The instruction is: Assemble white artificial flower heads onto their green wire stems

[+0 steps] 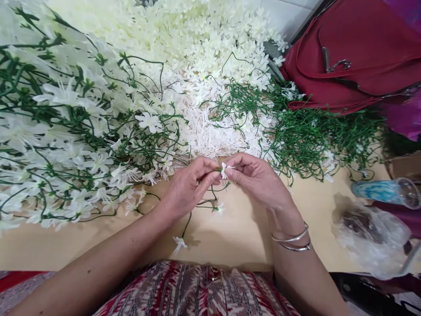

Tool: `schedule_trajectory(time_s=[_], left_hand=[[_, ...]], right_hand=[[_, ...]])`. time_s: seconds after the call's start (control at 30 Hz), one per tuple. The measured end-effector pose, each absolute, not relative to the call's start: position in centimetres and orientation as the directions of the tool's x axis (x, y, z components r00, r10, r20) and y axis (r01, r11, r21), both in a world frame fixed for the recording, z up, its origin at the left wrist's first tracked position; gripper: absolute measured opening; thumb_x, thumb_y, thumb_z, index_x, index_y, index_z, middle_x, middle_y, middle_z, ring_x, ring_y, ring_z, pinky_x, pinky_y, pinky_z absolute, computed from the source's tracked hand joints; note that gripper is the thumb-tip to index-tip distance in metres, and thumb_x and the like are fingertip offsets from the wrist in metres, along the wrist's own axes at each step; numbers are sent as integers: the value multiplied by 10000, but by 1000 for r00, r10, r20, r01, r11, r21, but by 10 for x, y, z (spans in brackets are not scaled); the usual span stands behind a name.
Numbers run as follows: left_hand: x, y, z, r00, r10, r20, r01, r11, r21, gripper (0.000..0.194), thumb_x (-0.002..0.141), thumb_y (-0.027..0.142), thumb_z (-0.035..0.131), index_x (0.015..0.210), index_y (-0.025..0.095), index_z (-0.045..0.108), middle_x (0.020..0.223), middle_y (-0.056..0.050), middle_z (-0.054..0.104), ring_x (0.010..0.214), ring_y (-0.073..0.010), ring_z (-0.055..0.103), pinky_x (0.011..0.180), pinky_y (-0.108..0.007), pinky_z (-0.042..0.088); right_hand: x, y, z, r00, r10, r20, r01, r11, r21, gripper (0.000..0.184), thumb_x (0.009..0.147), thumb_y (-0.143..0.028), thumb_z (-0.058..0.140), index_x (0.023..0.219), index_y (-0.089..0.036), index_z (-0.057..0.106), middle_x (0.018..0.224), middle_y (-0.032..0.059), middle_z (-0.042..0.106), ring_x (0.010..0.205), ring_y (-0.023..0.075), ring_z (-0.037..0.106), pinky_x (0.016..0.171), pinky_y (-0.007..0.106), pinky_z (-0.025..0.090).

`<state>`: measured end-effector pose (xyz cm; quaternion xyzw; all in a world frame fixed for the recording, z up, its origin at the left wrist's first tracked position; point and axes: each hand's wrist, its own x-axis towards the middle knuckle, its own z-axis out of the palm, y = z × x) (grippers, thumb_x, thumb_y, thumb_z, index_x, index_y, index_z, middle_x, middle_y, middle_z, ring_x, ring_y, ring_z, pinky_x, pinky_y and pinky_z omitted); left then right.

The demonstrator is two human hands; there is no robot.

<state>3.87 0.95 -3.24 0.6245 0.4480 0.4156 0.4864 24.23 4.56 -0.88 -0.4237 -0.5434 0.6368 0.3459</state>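
Note:
Between my two hands, above the near part of the table, is a small white artificial flower. My left hand pinches the green stem just behind its petals. With thumb and forefinger, my right hand grips the flower from its other side, at the thin white stamens. Branches of the same green stem hang below my left hand and end in white blooms, one of them a white flower near the table's front edge. The fingertips partly hide where stem and flower meet.
Finished-looking white flower sprays heap up at left. Loose white petals lie at the back, white stamens in the middle, green stems at right. A red bag, plastic cup and clear plastic bag are on the right.

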Motion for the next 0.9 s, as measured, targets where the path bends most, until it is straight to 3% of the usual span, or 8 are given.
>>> schedule_trajectory(time_s=[0.2,0.67,0.9], left_hand=[[40,10,-26,213,974,79,196,-121,973,68,1035,267,631,996,212,635,821,8,788,763,-143,775,688,-247,549],[36,11,-30,280,942,183,258,-257,931,52,1030,189,631,998,209,666,797,33,776,719,-109,738,684,-209,529],[37,9,-28,248,959,139,268,-206,941,81,1023,226,629,951,212,663,775,15,781,692,-127,729,660,-227,528]], right_hand=[[241,47,-12,-378,912,-157,-8,-173,-985,193,835,-365,879,862,-222,752,792,-16,700,714,121,610,724,289,534],[241,43,-6,-408,889,-206,87,-187,-978,250,839,-418,866,832,-204,737,774,3,721,727,139,641,695,300,519],[239,43,-6,-403,896,-187,71,-173,-982,233,835,-404,874,807,-214,742,759,0,720,709,135,630,676,298,515]])
